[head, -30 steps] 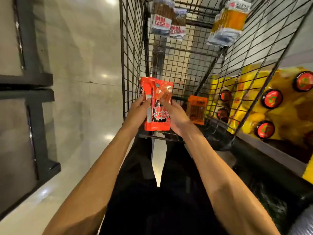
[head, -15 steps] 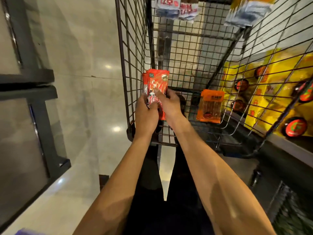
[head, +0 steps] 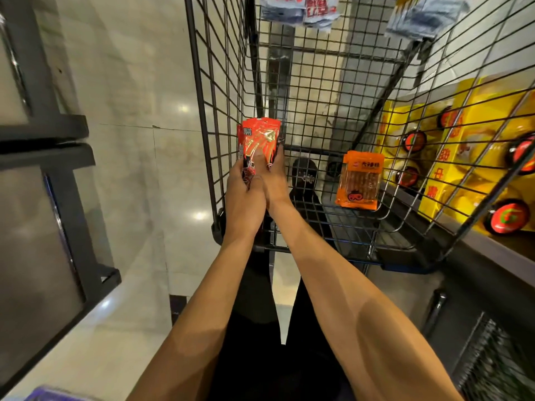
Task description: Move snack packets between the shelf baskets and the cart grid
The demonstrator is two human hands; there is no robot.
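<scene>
A red snack packet (head: pixel 259 137) is held upright against the left wire wall of the black cart grid (head: pixel 220 91). My left hand (head: pixel 244 195) grips its lower left part and my right hand (head: pixel 272 175) holds its lower right edge, the two hands pressed close together. An orange snack packet (head: pixel 360 180) leans inside the wire basket at the right. More packets (head: pixel 301 8) hang from the grid at the top, only partly in view.
Yellow boxes with round red labels (head: pixel 463 163) stand on a shelf behind the right wire wall. A dark metal frame (head: pixel 58 146) stands at the left over a pale tiled floor (head: pixel 139 169). My dark trousers fill the lower middle.
Both hands have carried the red packet up and to the left, closer to the grid's left wall. The hands have drawn together on its lower part.
</scene>
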